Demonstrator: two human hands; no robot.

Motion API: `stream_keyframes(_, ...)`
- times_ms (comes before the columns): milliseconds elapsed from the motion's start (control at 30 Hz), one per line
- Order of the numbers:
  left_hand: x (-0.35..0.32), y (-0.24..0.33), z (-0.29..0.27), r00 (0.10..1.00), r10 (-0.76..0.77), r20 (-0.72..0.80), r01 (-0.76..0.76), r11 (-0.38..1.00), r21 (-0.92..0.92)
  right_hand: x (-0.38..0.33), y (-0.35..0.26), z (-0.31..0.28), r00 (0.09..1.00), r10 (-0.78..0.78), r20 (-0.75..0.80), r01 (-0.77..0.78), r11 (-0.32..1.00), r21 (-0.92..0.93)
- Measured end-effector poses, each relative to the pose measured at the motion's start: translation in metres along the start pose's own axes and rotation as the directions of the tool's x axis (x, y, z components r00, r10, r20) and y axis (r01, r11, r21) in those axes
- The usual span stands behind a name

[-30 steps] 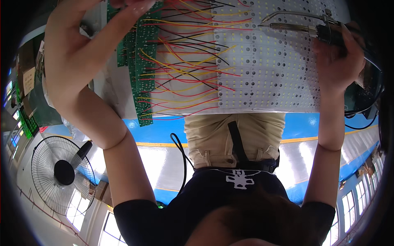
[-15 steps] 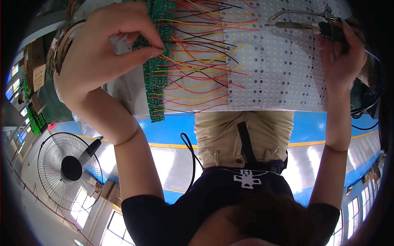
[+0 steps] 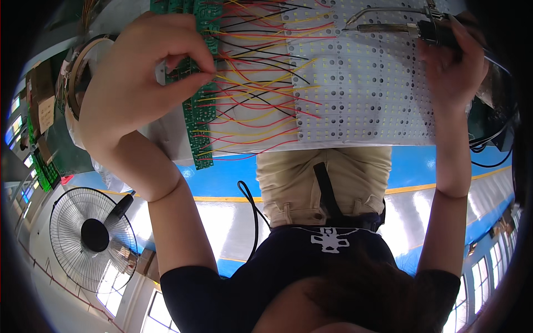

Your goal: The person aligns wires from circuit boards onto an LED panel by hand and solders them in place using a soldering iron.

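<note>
A white LED panel (image 3: 366, 83) lies on the bench with a strip of green circuit boards (image 3: 200, 119) along its left side. Red, yellow and black wires (image 3: 261, 94) run between them. My left hand (image 3: 139, 83) is over the green boards, thumb and forefinger pinched together on a wire end at the boards' edge. My right hand (image 3: 452, 61) is at the panel's right edge and grips the black handle of a soldering iron (image 3: 388, 28), whose metal tip points left across the panel. A thin metal rod runs just above the iron.
A round reel (image 3: 78, 72) sits left of the boards. A standing fan (image 3: 91, 238) is at the lower left over a blue floor with yellow lines. A black cable (image 3: 252, 211) hangs by my khaki trousers, and dark cables trail at the right edge (image 3: 488, 144).
My left hand has come in from the left over the green boards, and its spread fingers have closed into a pinch. The right hand and iron have barely moved.
</note>
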State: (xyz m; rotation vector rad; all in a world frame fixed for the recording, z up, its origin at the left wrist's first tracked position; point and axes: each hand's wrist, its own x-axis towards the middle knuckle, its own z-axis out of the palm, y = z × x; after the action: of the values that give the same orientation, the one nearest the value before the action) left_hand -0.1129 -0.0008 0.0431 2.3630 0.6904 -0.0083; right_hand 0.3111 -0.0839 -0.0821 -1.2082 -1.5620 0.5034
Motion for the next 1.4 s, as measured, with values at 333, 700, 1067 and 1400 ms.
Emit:
stream_keyframes(333, 0.010, 0.023, 0.016, 0.996, 0.018, -0.088, 0.006, 0.964, 0.265, 0.033, -0.064, 0.055, 0.958, 0.273, -0.085, -0.213, 0.881, 0.422)
stream_keyframes(700, 0.029, 0.032, 0.044, 0.936, 0.136, -0.324, -0.046, 0.962, 0.270, 0.032, -0.077, 0.065, 0.959, 0.232, -0.162, -0.120, 0.853, 0.508)
stream_keyframes(1067, 0.036, 0.029, 0.048, 0.923, 0.179, -0.341, -0.057, 0.939, 0.338, 0.030, -0.060, 0.060, 0.987, 0.072, -0.144, 0.005, 0.882, 0.471)
stream_keyframes(1400, 0.042, 0.040, 0.057, 0.910, 0.146, -0.388, -0.016, 0.948, 0.318, 0.029, -0.057, 0.061, 0.994, 0.022, -0.106, 0.036, 0.859, 0.511)
